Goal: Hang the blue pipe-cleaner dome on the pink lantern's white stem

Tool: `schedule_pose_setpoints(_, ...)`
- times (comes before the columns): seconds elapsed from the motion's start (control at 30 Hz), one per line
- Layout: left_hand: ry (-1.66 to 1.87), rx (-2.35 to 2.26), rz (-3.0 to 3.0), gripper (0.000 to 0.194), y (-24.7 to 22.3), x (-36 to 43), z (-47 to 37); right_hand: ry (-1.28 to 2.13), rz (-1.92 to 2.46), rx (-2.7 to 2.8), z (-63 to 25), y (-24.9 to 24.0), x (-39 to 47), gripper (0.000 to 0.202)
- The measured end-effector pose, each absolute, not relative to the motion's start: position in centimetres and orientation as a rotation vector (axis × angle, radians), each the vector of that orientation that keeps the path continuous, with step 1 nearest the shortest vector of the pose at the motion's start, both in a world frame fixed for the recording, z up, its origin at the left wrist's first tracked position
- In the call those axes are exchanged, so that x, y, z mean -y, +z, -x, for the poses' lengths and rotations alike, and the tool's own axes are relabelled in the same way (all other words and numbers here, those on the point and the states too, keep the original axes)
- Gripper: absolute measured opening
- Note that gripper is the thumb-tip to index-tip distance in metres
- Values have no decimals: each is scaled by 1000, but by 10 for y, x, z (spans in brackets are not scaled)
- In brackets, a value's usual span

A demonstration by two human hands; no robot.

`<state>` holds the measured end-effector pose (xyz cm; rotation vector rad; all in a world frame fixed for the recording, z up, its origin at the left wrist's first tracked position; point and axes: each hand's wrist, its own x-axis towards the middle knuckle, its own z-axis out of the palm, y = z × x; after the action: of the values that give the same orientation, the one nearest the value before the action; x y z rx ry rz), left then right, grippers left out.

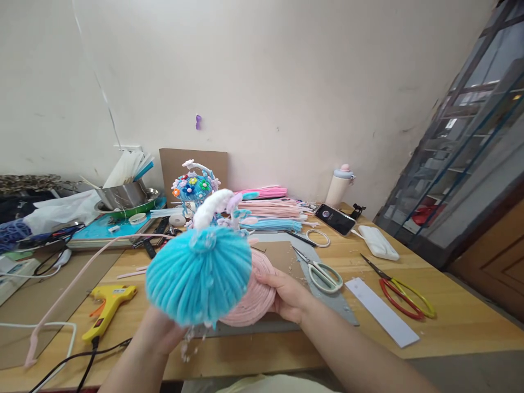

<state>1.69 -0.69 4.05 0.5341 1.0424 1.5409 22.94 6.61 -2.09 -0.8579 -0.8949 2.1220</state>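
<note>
The right hand [286, 295] is closed on the edge of the pink coiled disc [256, 303], thumb on top. The left hand [170, 333] is mostly hidden beneath the fuzzy blue dome [200, 278], so its grip cannot be told; both pieces are above the wooden table [462, 305]

Soft, even light covers the pale wall [286, 82] — shadows faint — while wide-angle distortion slants the brown door [491, 267].
</note>
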Motion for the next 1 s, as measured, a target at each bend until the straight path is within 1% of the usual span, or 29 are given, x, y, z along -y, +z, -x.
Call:
schedule_pose_setpoints(0.03, 1528, -1065, -502, 18, 42, 6, -16, 2113, 853, 875, -230, -17, -65, 50)
schedule_pose_setpoints(0.1, 1551, -1114, -460, 27, 46, 3, -15, 2090, 840, 843, -231, -6, -65, 45)
schedule_pose_setpoints(0.2, 1709, -1168, -524, 34, 57, -1, -14, 2045, 824, 810, -236, 13, -69, 40)
schedule_pose_setpoints(0.3, 1837, -1162, -761, 31, 76, 1, -20, 2000, 805, 796, -243, 32, -75, 36)
schedule_pose_setpoints(0.4, 1882, -1144, -1086, 29, 101, 4, -35, 1970, 797, 800, -252, 48, -81, 34)
schedule_pose_setpoints(0.5, 1826, -1131, -1386, 26, 126, 3, -53, 1954, 801, 809, -259, 59, -83, 33)
schedule_pose_setpoints(0.57, 1726, -1117, -1545, 25, 140, -1, -64, 1938, 781, 806, -263, 64, -82, 34)
schedule_pose_setpoints(0.63, 1694, -1138, -1615, 25, 148, -4, -75, 1924, 766, 795, -265, 66, -78, 36)
schedule_pose_setpoints(0.8, 1886, -1235, -1684, 17, 151, -4, -91, 1940, 785, 766, -264, 67, -67, 34)
schedule_pose_setpoints(0.87, 1893, -1226, -1690, 13, 151, -3, -95, 1954, 772, 770, -263, 69, -64, 35)
schedule_pose_setpoints(1.0, 1816, -1326, -1687, 19, 156, -11, -95, 1943, 781, 771, -260, 74, -59, 35)
